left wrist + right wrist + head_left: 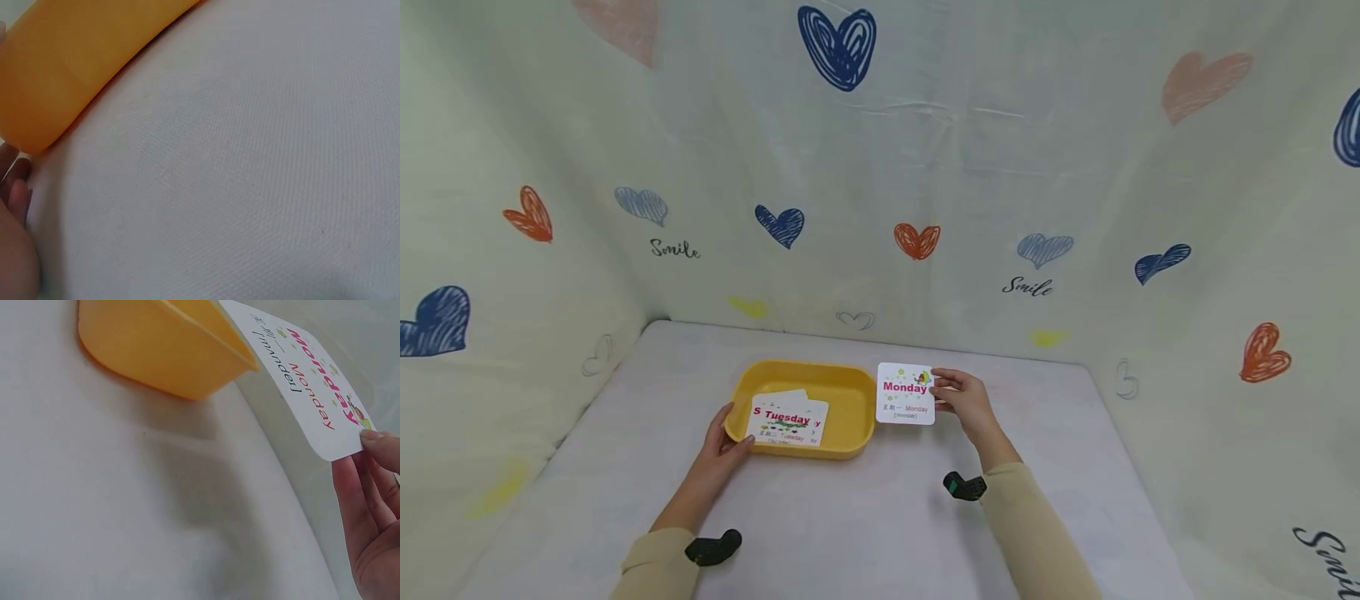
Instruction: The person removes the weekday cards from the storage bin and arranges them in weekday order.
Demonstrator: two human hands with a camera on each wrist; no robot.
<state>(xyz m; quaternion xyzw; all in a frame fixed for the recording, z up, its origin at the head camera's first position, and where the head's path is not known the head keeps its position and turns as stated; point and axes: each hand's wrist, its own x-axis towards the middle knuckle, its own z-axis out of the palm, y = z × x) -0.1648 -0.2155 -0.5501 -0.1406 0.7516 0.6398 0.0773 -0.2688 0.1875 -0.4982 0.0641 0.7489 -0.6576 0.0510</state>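
Observation:
A white card printed "Monday" is pinched at its right edge between the thumb and fingers of my right hand. It is held just off the right end of a yellow tray, raised above the table in the right wrist view. My left hand grips the tray's front left corner, thumb at the rim and fingers along the outer side. Inside the tray lie several overlapping cards, with a "Tuesday" card on top; the ones beneath are mostly hidden. The left wrist view shows only the tray's outer wall and part of the hand.
A white-covered table carries the tray. Behind it and at both sides hangs a pale curtain with hearts and "Smile" lettering. A dark device sits at each wrist, one by the left sleeve.

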